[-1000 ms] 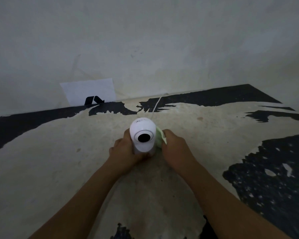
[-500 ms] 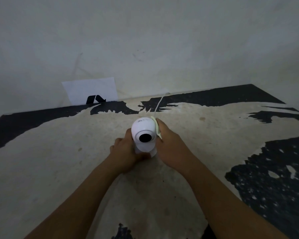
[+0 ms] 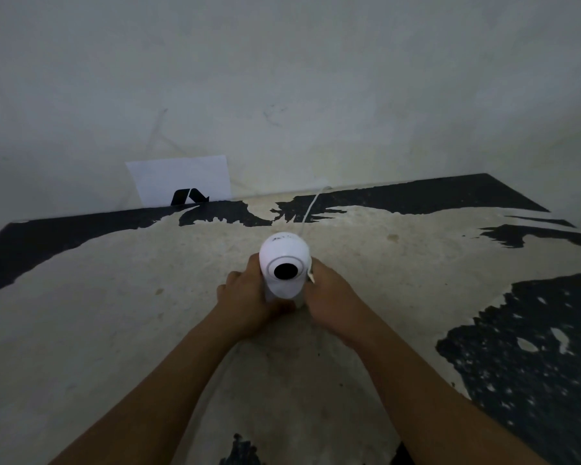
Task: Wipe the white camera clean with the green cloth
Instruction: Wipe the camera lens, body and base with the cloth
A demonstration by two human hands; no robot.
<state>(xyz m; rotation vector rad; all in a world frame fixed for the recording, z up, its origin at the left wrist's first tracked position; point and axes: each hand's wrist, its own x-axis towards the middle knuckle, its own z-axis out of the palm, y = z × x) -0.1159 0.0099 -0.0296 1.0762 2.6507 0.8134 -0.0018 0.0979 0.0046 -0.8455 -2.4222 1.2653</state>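
The white camera [image 3: 285, 260], a rounded body with a black lens facing me, stands upright on a worn table [image 3: 114, 313]. My left hand [image 3: 245, 300] grips its lower left side and base. My right hand [image 3: 329, 303] presses the green cloth [image 3: 310, 273] against the camera's right side; only a thin pale edge of the cloth shows between my fingers and the camera. A white cable [image 3: 311, 208] runs from behind the camera to the wall.
A white sheet of paper [image 3: 182, 179] with a black mark leans against the wall at the back left. The tabletop is cream with flaking black patches, largest at the right [image 3: 534, 347]. A pale wall rises right behind the table.
My right hand has slid down the camera's right side from near its top, and less of the green cloth shows now. My left hand has kept its hold.
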